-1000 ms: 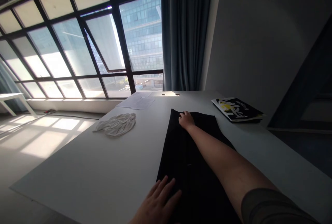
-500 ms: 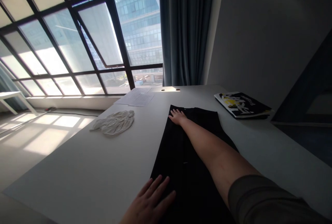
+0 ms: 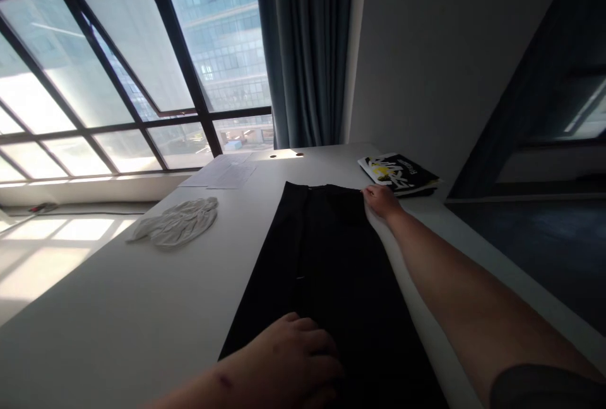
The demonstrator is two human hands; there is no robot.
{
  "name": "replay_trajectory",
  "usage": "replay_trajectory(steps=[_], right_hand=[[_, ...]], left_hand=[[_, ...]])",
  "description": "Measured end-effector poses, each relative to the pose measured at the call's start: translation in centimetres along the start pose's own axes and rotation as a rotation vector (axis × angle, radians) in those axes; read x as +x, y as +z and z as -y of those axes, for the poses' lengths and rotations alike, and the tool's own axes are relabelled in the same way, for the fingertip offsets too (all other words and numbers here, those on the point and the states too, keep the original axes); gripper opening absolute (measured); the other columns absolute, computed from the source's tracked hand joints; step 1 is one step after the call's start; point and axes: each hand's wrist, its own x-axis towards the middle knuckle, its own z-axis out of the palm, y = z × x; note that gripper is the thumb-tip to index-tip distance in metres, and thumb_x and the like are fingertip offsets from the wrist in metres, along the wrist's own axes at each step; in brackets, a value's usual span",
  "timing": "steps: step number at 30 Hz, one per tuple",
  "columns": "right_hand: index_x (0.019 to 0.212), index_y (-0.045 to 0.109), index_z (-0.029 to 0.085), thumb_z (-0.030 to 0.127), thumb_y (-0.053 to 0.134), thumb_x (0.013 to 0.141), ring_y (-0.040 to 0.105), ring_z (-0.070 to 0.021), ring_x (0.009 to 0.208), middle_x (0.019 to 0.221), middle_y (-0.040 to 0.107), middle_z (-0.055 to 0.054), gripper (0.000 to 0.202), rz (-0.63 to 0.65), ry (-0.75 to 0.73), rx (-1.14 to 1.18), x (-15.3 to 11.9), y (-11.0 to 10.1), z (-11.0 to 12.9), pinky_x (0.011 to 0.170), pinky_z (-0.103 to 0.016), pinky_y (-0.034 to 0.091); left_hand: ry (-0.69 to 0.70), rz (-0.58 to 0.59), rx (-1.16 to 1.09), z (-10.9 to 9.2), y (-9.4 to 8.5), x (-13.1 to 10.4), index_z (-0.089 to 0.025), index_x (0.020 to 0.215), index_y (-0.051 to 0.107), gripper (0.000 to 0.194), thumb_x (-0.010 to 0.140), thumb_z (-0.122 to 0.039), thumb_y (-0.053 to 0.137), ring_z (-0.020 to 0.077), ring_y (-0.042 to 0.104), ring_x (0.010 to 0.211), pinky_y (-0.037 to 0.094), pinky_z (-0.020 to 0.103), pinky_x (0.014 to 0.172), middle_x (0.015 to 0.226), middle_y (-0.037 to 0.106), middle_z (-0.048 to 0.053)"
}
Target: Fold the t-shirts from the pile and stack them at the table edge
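Observation:
A long black garment (image 3: 336, 257), perhaps a skirt or trousers, lies flat with its waist edge at the far end. A seam runs down from that edge to a small pale mark. My right hand (image 3: 380, 199) is closed at the far right corner of the waist, its fingertips pinching the fabric there. Low in view, my left hand (image 3: 293, 361) is over the near part of the garment. Its fingers are loosely bent and a little apart, with no fabric seen gathered in them; their tips are in shadow.
The garment rests on a white table (image 3: 156, 314). To its left lies a crumpled white cloth (image 3: 177, 223), with paper sheets (image 3: 222, 172) beyond. A black printed bag or booklet (image 3: 402, 172) sits just past my right hand. Behind are a curtain (image 3: 307, 55) and windows.
My right hand has gone from lying flat near the waist's left side to pinching its right corner. My left hand has moved right over the garment, fingers now bent. The view has turned right.

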Motion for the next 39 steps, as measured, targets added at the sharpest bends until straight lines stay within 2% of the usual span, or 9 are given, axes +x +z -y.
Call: replay_trajectory(steps=[4,7,11,15,17,22,28,35,39], right_hand=[[0.112,0.081,0.023,0.028,0.053,0.100,0.065,-0.0232,0.110,0.116,0.076,-0.009,0.031,0.079,0.041,0.001,-0.1,0.6,-0.2,0.094,-0.027,0.044],[0.114,0.081,0.025,0.027,0.059,0.096,0.066,-0.0225,0.108,0.118,0.074,-0.008,0.029,0.117,0.040,0.015,0.4,1.1,0.0,0.096,-0.027,0.045],[0.121,0.079,0.024,0.027,0.060,0.094,0.064,-0.0248,0.113,0.123,0.072,-0.010,0.033,0.137,0.062,0.040,0.7,1.3,-0.7,0.104,-0.030,0.043],[0.126,0.077,0.024,0.033,0.070,0.088,0.062,-0.0273,0.121,0.131,0.070,-0.011,0.039,0.143,0.084,0.087,1.0,1.8,-0.8,0.107,-0.032,0.042],[0.124,0.078,0.023,0.028,0.071,0.086,0.063,-0.0259,0.119,0.129,0.072,-0.009,0.039,0.140,0.094,0.120,1.2,2.1,-0.6,0.105,-0.030,0.045],[0.124,0.077,0.019,0.015,0.062,0.087,0.070,-0.0201,0.110,0.120,0.077,-0.007,0.040,0.086,0.146,0.187,1.8,2.3,0.1,0.095,-0.023,0.049],[0.125,0.077,0.015,0.016,0.063,0.085,0.069,-0.0225,0.112,0.123,0.075,-0.011,0.042,0.001,0.147,0.164,2.8,1.4,1.8,0.098,-0.024,0.049],[0.122,0.078,0.010,0.010,0.063,0.080,0.065,-0.0270,0.119,0.129,0.069,-0.017,0.044,0.017,0.054,0.109,6.5,0.9,9.0,0.108,-0.028,0.044],[0.133,0.072,0.014,0.024,0.065,0.088,0.062,-0.0272,0.123,0.137,0.066,-0.016,0.047,0.112,-0.019,0.103,8.1,2.3,14.4,0.108,-0.030,0.044]], left_hand=[[0.295,0.048,0.109,-2.2,1.2,5.9,-0.032,0.127,0.068,0.026,0.105,-0.039,0.056,0.0195,0.066,0.117,0.051,0.032,0.092,0.141,0.067,-0.006],[0.446,0.091,0.157,-4.0,1.9,9.2,-0.034,0.138,0.062,0.035,0.106,-0.037,0.050,0.0175,0.067,0.117,0.055,0.031,0.083,0.153,0.056,-0.010],[0.473,0.192,0.145,-5.3,2.5,11.7,-0.034,0.136,0.065,0.035,0.104,-0.033,0.049,0.0174,0.069,0.108,0.057,0.030,0.075,0.139,0.066,-0.007],[0.479,0.267,0.166,-5.5,2.5,12.1,-0.028,0.131,0.068,0.032,0.105,-0.033,0.049,0.0168,0.070,0.094,0.056,0.033,0.069,0.120,0.070,-0.001],[0.475,0.230,0.203,-5.4,2.0,11.6,-0.029,0.125,0.070,0.027,0.104,-0.035,0.054,0.0162,0.069,0.090,0.055,0.033,0.068,0.119,0.069,0.000],[0.425,-0.025,0.244,-4.3,1.0,8.7,-0.029,0.112,0.072,0.019,0.105,-0.039,0.057,0.0136,0.062,0.087,0.051,0.033,0.071,0.124,0.066,-0.004],[0.276,-0.150,0.208,-2.3,1.9,3.6,-0.029,0.104,0.070,0.011,0.104,-0.037,0.063,0.0115,0.060,0.088,0.044,0.032,0.072,0.116,0.069,-0.005],[0.110,-0.285,0.153,0.1,4.1,-2.7,-0.028,0.100,0.068,0.010,0.097,-0.038,0.072,0.0127,0.058,0.081,0.039,0.031,0.071,0.103,0.069,-0.005],[0.042,-0.322,0.145,1.3,5.0,-5.6,-0.026,0.096,0.066,0.012,0.099,-0.038,0.069,0.0132,0.056,0.077,0.039,0.030,0.070,0.094,0.067,-0.004]])
